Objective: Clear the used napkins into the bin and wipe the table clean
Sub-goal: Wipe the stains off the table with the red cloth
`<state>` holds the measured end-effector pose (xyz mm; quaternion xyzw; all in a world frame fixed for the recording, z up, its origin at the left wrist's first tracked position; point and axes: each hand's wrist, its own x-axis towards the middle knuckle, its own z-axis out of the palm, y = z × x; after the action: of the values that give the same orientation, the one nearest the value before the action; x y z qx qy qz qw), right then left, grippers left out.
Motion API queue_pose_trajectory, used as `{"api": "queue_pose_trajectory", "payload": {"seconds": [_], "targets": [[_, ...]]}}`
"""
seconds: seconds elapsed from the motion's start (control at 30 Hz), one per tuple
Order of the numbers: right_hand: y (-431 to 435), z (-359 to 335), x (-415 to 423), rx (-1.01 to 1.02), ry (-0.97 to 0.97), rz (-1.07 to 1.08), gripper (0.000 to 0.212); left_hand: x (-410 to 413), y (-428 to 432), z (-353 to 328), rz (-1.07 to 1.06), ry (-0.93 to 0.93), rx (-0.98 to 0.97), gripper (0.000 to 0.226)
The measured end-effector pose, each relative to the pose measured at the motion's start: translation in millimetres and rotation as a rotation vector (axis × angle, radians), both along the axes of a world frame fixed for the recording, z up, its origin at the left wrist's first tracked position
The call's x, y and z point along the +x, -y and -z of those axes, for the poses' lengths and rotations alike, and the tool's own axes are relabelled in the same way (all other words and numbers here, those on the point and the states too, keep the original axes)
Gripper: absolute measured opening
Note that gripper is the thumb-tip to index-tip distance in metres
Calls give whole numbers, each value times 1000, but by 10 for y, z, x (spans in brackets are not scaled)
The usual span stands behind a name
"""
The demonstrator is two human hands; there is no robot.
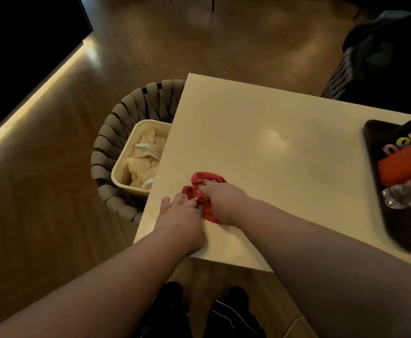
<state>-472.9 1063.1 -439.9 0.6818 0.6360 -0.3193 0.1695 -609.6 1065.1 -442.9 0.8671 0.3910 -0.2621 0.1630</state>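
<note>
Near-L corner of table (pixel 272 142): red cloth (pixel 205 178) bunched, R hand (pixel 220 201) fingers curled into it. L hand (pixel 180 213) fingers straightish, tips touching its edge. Bare top lies far-R, so R hand leads. napkins (pixel 143 157) in bin (pixel 124 162).

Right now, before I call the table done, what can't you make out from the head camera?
All head view.
- Bin: its right side is hidden under the table edge.
- Tray and bottle: cut off by the right frame edge; label blurred.
- White bit by the red cloth: too small to identify.
- Left hand: whether it pinches the cloth is unclear.
</note>
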Motion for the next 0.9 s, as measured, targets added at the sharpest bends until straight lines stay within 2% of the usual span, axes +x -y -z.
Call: {"api": "queue_pose_trajectory", "payload": {"seconds": [0.13, 0.2, 0.23, 0.3, 0.33, 0.37, 0.47, 0.6, 0.73, 0.9], "targets": [[234, -41, 20, -124, 79, 42, 63, -5, -26, -34, 38, -43, 13, 64], [313, 57, 69, -92, 118, 65, 51, 18, -19, -34, 46, -60, 11, 71], [326, 146, 83, -130, 100, 98, 59, 24, -7, -36, 47, -64, 13, 74], [341, 273, 56, -248, 59, 193, 103, 36, 24, -28, 46, -58, 13, 78], [367, 313, 36, -242, 52, 272, 115, 42, 39, -13, 44, -52, 13, 79], [373, 358, 18, -188, 43, 329, 117, 43, 53, 0, 39, -48, 11, 81], [440, 312, 29, -40, 51, 355, 107, 41, 37, 46, 28, -36, -6, 84], [220, 317, 149, 46, 48, 466, 92, 38, 4, 96, 54, -19, -22, 86], [92, 331, 231, 56, 99, 584, 82, 107, -35, 119, 72, -7, -17, 89], [58, 254, 312, 34, 54, 535, 84, 33, -77, 125, 51, 37, -41, 88]]}}
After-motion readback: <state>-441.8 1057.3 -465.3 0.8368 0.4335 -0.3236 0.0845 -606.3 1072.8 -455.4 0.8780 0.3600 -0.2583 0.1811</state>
